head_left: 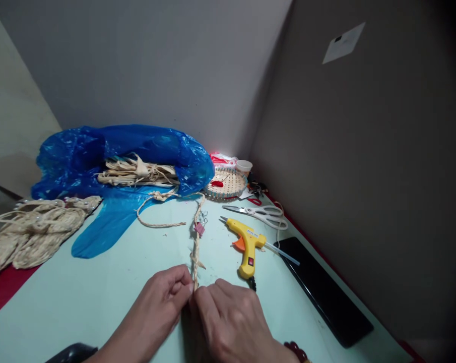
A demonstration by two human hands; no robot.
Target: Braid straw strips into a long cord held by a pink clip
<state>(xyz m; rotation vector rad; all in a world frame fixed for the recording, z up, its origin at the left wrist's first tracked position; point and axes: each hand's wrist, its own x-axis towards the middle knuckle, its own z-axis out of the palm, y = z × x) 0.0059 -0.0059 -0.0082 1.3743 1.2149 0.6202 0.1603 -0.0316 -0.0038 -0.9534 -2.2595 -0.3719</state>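
A thin braid of pale dried straw (196, 249) runs down the middle of the table toward me. My left hand (167, 295) is closed, its thumb and forefinger pinched at the near end of the braid. Close against it from the right, my right hand (228, 315) is closed on the same braid, with its fingertips partly hidden. A pink binder clip (199, 228) grips the braid farther up. Beyond the clip the braid bends back, and a loose curl of plaited cord (159, 225) lies to its left.
A yellow glue gun (246, 239), white scissors (267, 216) and a black tablet-like slab (322, 290) lie to the right. At the back are a blue plastic bag (137, 138) holding straw (137, 171), and a woven basket (233, 189). Woven straw slippers (50, 234) rest at left.
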